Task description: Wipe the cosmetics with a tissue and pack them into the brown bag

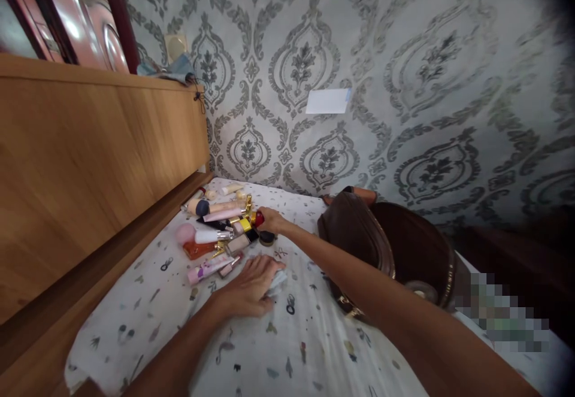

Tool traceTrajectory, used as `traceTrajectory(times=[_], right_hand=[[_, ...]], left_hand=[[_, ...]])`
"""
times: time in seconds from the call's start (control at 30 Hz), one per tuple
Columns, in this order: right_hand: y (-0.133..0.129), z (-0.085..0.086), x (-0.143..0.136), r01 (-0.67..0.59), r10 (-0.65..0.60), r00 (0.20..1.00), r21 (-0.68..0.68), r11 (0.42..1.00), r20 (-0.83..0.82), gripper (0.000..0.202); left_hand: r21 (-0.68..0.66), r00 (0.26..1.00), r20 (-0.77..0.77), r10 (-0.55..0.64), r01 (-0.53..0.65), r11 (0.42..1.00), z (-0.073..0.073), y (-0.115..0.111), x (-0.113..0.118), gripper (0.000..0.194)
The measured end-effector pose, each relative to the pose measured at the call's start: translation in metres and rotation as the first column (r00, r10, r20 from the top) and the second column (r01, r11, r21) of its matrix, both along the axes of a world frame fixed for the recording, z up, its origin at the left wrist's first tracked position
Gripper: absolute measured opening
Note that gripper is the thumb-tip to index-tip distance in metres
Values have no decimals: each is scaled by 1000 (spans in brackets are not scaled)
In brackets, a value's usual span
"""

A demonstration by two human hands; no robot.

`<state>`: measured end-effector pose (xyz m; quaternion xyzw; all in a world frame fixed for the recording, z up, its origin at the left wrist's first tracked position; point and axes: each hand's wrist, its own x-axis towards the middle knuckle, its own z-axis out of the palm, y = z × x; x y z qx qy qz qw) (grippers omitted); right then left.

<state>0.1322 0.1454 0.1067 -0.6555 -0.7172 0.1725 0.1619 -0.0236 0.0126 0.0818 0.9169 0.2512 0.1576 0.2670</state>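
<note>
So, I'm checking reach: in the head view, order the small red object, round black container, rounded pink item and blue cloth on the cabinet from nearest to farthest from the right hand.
1. Small red object: touching the right hand.
2. Round black container: just below the hand.
3. Rounded pink item: farther left.
4. Blue cloth: on the wooden cabinet.

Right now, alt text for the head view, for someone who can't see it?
Right hand grips a small red item beside cosmetics on printed fabric; left hand lies over a pale crumpled piece. An open brown bag sits at right.
</note>
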Motion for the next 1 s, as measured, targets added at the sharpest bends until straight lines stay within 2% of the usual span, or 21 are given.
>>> traceTrajectory(times=[0.1,0.17,0.23,0.3,0.37,0.4,0.43,0.47,0.5,0.57,0.63,0.73,0.87,1.0], right_hand=[[2,-6,5,8,-2,997,76,997,-81,41],[-4,-10,9,21,3,987,152,988,-161,42],[-15,-14,14,38,16,971,222,974,-237,45],[-32,-19,18,56,54,926,278,959,-374,49],[-55,-25,19,60,144,786,306,950,-602,55],[-68,-27,17,57,190,686,312,948,-702,56],[-82,-29,15,48,228,594,318,947,-771,55],[-95,-31,11,33,256,544,325,945,-799,52],[-108,-31,7,19,271,550,337,941,-790,47],[-130,-31,-3,16,281,621,370,929,-732,34],[-147,-29,-11,41,274,669,402,915,-691,26],[-161,-28,-18,102,267,661,436,894,-701,28],[-170,-35,-21,124,280,708,505,854,-648,35],[-176,-47,-22,140,290,713,536,833,-638,47]], left_hand=[[-2,990,131,52,-52,999,-6,6,0,52],[-19,956,259,137,-137,990,-5,10,0,44],[-34,874,414,254,-264,964,-1,13,-1,38],[-66,733,573,367,-405,912,6,15,-3,35],[-75,605,689,399,-488,870,12,15,-6,35],[-49,586,716,379,-499,865,14,14,-7,36],[-2,606,719,341,-488,873,16,12,-8,38],[55,656,696,291,-453,890,18,9,-7,38],[103,716,655,243,-403,909,19,7,-6,38],[109,804,564,188,-299,948,21,1,-3,37],[22,814,548,190,-241,970,24,-3,1,35],[-187,720,620,311,-249,950,27,-5,6,34],[-482,540,622,567,-307,821,25,1,6,24],[-665,431,597,676,-205,718,19,6,5,17]])
